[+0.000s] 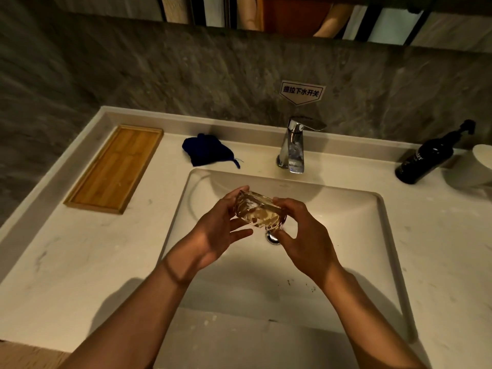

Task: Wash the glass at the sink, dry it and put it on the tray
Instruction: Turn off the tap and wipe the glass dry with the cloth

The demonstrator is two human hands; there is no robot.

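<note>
Above the sink (372,209), left hand (213,230) and right hand (306,235) clasp the tilted glass (257,211) (wet fingers could let it slip, perhaps).

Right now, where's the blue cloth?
Head view: the blue cloth lies bunched on the counter behind the sink's back-left corner, between the wooden tray to its left and the faucet to its right.

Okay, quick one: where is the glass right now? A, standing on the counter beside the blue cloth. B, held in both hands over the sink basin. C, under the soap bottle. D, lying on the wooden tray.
B: the glass is gripped between the left hand and right hand above the sink.
</note>
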